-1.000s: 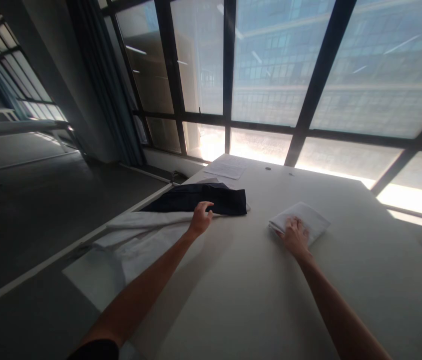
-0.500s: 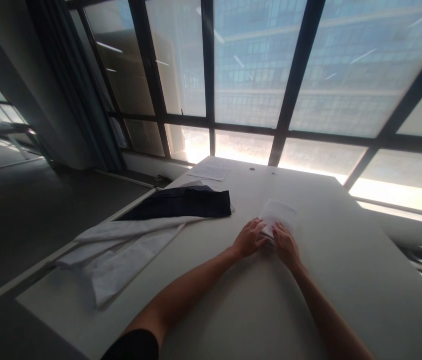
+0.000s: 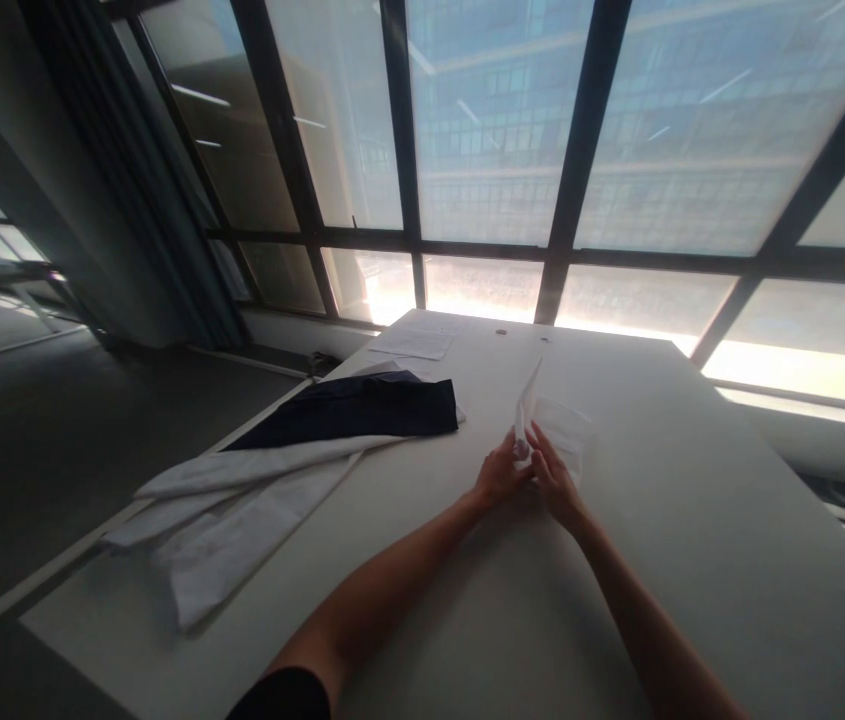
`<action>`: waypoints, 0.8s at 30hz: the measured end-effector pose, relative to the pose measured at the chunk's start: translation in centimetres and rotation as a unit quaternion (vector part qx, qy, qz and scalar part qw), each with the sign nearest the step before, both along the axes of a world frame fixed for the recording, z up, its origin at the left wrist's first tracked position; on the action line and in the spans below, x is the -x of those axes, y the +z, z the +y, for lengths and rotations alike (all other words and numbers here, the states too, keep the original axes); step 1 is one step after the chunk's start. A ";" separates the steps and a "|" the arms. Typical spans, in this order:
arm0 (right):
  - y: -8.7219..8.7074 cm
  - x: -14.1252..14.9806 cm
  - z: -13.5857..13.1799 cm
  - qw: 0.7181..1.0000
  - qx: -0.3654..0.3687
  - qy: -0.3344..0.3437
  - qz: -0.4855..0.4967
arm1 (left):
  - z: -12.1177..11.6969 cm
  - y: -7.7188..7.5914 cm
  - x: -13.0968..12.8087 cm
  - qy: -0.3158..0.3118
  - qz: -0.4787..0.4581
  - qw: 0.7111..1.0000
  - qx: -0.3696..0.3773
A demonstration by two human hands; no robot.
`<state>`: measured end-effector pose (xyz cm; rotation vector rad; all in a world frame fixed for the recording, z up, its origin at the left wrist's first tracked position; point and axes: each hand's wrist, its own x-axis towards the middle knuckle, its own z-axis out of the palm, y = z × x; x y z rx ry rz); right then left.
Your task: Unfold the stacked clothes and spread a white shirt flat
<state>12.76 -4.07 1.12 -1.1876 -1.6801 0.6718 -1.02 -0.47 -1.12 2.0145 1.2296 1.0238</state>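
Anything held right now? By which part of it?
Yes: the thin, folded white cloth, by the near end of its raised layer. The left hand appears to grip there; the right hand is close against it, grip unclear.

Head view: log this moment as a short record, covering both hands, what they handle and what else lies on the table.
Left hand: at white cloth, grip unclear
Right hand: beside left, at same cloth, grip unclear
White cloth: part raised, part flat
Table: white
On table, left: dark cloth, pale cloth
Farther back: paper
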 end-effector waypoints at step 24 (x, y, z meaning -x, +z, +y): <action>-3.4 -1.9 -0.4 0.965 0.040 -0.176 -0.189 | 1.6 -0.2 5.1 0.117 0.141 0.980 -0.078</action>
